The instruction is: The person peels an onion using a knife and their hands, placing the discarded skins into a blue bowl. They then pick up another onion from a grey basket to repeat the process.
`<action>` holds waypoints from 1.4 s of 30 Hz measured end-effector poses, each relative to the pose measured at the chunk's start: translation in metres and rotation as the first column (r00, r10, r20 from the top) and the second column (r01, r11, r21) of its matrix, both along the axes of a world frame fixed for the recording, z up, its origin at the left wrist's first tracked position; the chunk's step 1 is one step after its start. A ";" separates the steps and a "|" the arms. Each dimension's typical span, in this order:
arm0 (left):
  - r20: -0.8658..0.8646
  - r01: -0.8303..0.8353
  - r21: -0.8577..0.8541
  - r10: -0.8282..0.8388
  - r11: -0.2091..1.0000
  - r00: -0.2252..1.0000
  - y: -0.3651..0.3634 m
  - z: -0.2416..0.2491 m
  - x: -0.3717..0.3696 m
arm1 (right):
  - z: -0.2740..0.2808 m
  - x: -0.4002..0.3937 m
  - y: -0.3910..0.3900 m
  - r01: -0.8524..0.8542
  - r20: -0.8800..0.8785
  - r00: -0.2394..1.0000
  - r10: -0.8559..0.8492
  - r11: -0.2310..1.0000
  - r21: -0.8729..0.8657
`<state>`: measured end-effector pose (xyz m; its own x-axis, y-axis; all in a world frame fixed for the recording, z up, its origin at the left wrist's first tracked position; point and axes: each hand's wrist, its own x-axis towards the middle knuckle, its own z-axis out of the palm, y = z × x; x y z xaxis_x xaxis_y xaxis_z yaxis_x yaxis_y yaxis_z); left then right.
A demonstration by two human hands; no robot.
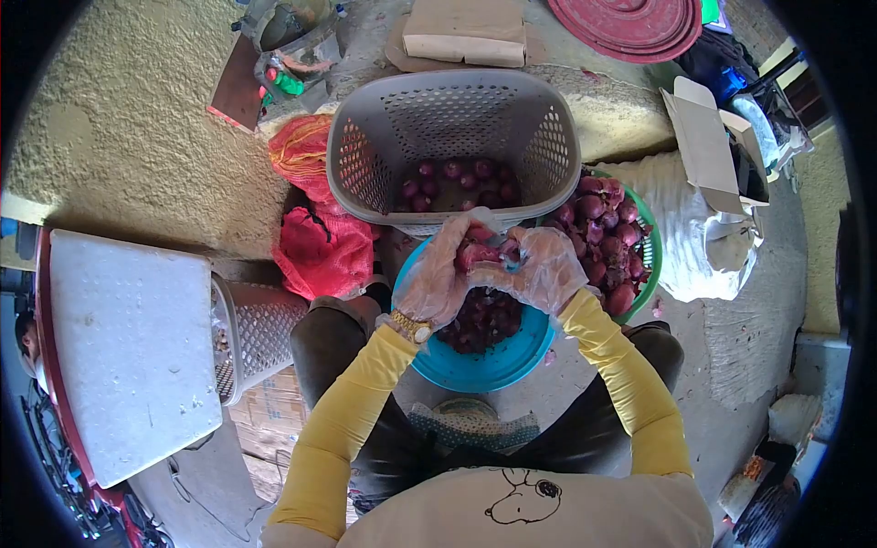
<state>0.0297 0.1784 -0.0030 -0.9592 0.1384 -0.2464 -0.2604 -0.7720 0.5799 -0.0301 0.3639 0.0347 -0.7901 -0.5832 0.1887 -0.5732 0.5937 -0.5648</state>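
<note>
My left hand [437,277], in a clear plastic glove with a gold watch at the wrist, is closed around a red onion [477,253]. Close against it, my gloved right hand [550,267] has its fingers bent; a small dark-red and bluish bit shows at its fingertips, too small to name. Both hands are above a blue basin [493,373] that has dark onion skins [484,321] in it. Beside my right hand stands a green basket [654,239] heaped with red onions [603,224]. Beyond my hands, a grey perforated basket [448,105] has several smooth purple onions [457,178] at its bottom.
A red mesh sack [315,242] leans left of the grey basket. Further left are a white foam board [132,347] and another lattice basket [260,324]. On the right lie a white sack [694,247] and an open cardboard box [708,146]. A red lid [630,23] rests on the back ledge.
</note>
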 end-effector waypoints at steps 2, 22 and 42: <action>-0.196 -0.066 -0.372 -0.009 0.926 0.981 0.000 0.001 0.002 | -0.001 -0.001 0.000 0.000 0.068 0.998 0.000 1.000 0.006; -0.072 -0.048 -0.001 0.048 0.999 0.996 0.001 0.007 -0.001 | 0.005 -0.004 0.001 -0.036 0.234 0.972 0.033 0.999 0.007; -0.127 -0.019 0.010 0.020 1.000 0.992 -0.001 0.015 -0.002 | -0.006 -0.003 0.004 -0.192 0.066 0.980 0.187 0.978 0.084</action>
